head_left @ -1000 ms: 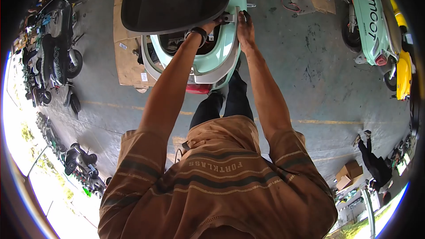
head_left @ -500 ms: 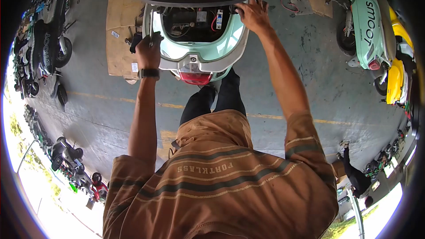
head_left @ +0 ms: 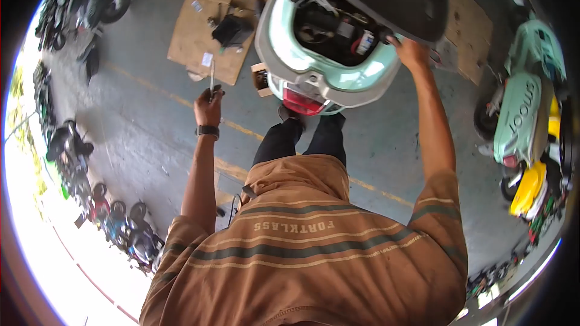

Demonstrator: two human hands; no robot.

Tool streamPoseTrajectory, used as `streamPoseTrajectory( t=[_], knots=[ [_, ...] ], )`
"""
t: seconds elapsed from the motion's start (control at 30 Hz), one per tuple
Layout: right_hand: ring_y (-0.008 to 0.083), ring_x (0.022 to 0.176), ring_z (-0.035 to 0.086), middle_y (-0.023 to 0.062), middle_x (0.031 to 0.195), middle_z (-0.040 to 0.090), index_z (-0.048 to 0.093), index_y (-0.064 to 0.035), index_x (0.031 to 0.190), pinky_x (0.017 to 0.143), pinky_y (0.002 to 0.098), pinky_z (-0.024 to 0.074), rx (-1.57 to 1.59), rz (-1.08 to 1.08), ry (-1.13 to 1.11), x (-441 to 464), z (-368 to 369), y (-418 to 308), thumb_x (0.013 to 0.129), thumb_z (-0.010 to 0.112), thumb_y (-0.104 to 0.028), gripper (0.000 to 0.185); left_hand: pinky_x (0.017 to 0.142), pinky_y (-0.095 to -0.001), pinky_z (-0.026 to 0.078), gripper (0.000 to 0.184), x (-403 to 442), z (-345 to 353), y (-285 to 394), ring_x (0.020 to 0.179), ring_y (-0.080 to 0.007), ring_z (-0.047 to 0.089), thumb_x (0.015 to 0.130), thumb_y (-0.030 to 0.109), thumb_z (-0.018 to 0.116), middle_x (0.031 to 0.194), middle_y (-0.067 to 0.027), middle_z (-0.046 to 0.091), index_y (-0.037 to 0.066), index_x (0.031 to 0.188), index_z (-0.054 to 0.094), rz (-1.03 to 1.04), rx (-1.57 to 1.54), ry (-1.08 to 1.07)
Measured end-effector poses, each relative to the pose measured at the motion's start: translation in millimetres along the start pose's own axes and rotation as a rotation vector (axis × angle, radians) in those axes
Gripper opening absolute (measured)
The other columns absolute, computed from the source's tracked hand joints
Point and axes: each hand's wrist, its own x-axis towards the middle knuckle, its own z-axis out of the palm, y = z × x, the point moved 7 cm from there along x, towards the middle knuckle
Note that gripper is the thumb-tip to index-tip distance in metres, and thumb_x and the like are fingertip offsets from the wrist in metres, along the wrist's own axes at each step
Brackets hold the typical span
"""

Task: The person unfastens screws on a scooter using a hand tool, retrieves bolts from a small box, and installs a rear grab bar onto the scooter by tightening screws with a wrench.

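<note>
My left hand (head_left: 208,107), with a dark watch at the wrist, is closed around a slim metal-shafted tool (head_left: 212,75) whose shaft points away from me. It is held over the floor, left of a mint-green scooter (head_left: 362,78) and apart from it. My right hand (head_left: 414,54) is at the edge of the scooter's raised black seat (head_left: 399,0). Its thumb shows by the seat's rim, and the other fingers are partly hidden behind the seat. Below the seat, the open compartment (head_left: 326,39) shows wiring and a small white-and-blue switch (head_left: 365,42). The red tail light (head_left: 303,102) faces me.
Flattened cardboard (head_left: 187,42) lies left of the scooter, bearing a black bag-like item (head_left: 232,30) and tools. A small open box (head_left: 261,80) is by the scooter's rear. More cardboard (head_left: 468,30) lies right. Parked scooters (head_left: 522,115) line both sides.
My left hand has moved from beside the scooter's left edge down and left, still holding the tool. My right hand remains at the seat edge. The view has turned, and the scooter appears tilted.
</note>
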Motion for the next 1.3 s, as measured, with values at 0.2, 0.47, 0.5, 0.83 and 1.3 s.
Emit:
streamPoseTrajectory(
  t=[0.2, 0.47, 0.5, 0.83, 1.3],
  knots=[
    [0.0367, 0.09, 0.061, 0.0174, 0.098, 0.063, 0.061, 0.0, 0.101, 0.077, 0.0411, 0.049, 0.597, -0.051, 0.256, -113, -69, -168, 0.088, 0.06, -0.009, 0.016, 0.052, -0.0221, 0.043, 0.027, -53, -59, -119, 0.057, -0.0085, 0.057, 0.085, 0.02, 0.062, 0.079, -0.0089, 0.07, -0.001, 0.101, 0.068, -0.315, -0.05, 0.039],
    [0.0272, 0.081, 0.065, 0.014, 0.092, 0.066, 0.063, -0.0053, 0.105, 0.072, 0.0362, 0.0517, 0.918, 0.055, -0.751, -291, 177, -408, 0.086, 0.061, -0.011, 0.02, 0.041, -0.0245, 0.032, 0.028, -25, -21, -271, 0.044, -0.0064, 0.043, 0.087, 0.029, 0.062, 0.066, -0.0023, 0.063, 0.002, 0.094, 0.068, -0.473, -0.301, -0.076],
    [0.0272, 0.081, 0.065, 0.014, 0.092, 0.066, 0.063, -0.0053, 0.105, 0.072, 0.0362, 0.0517, 0.901, 0.07, -0.757, -301, 219, -425, 0.086, 0.061, -0.011, 0.02, 0.044, -0.0254, 0.034, 0.029, -14, -3, -304, 0.048, -0.0075, 0.045, 0.087, 0.029, 0.061, 0.065, -0.0023, 0.062, 0.001, 0.09, 0.067, -0.441, -0.25, -0.093],
    [0.0351, 0.104, 0.055, 0.0137, 0.108, 0.059, 0.065, -0.0207, 0.108, 0.087, 0.0447, 0.0468, 0.091, 0.409, -0.658, -272, 651, -433, 0.087, 0.057, -0.033, 0.025, 0.043, -0.0261, 0.032, 0.028, -13, 163, -544, 0.047, -0.0078, 0.043, 0.092, 0.028, 0.055, 0.06, -0.0039, 0.057, 0.001, 0.092, 0.064, -0.823, -0.49, -0.215],
    [0.0342, 0.119, 0.047, 0.0141, 0.122, 0.05, 0.06, -0.0149, 0.119, 0.095, 0.0475, 0.0446, 0.034, 0.485, -0.449, -231, 774, -451, 0.084, 0.059, -0.029, 0.037, 0.058, -0.0237, 0.048, 0.028, -12, 202, -572, 0.064, -0.0093, 0.054, 0.097, 0.024, 0.049, 0.089, -0.0069, 0.063, 0.002, 0.111, 0.061, -1.14, -0.803, -0.106]
  ],
)
